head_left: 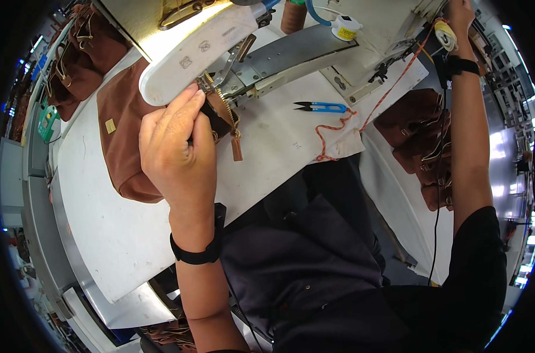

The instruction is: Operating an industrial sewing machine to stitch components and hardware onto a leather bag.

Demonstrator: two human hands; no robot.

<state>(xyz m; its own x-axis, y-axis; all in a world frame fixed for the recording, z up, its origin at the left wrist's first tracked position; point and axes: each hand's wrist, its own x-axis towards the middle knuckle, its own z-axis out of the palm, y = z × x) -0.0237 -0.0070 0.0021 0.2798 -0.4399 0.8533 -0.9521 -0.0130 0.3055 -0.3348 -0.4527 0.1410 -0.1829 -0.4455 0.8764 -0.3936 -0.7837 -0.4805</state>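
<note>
My left hand (176, 138) is closed, its fingertips pinched on the edge of a brown bag (123, 132) beside the head of a sewing machine (188, 56). A brass-toothed zipper (218, 94) runs along the bag's opening, and a brown pull tab (237, 148) hangs from its end. The machine's head hides the needle area. My right arm reaches up to the far right, where my right hand (459, 13) is at the machine's far end. The picture's upper edge cuts that hand off, so its fingers cannot be made out.
Blue thread snips (321, 107) tied to an orange cord (321, 132) lie on the white table (267, 170). More brown bags (413, 126) rest to the right, and others (82, 59) at the far left. A thread spool (293, 16) stands behind the machine arm.
</note>
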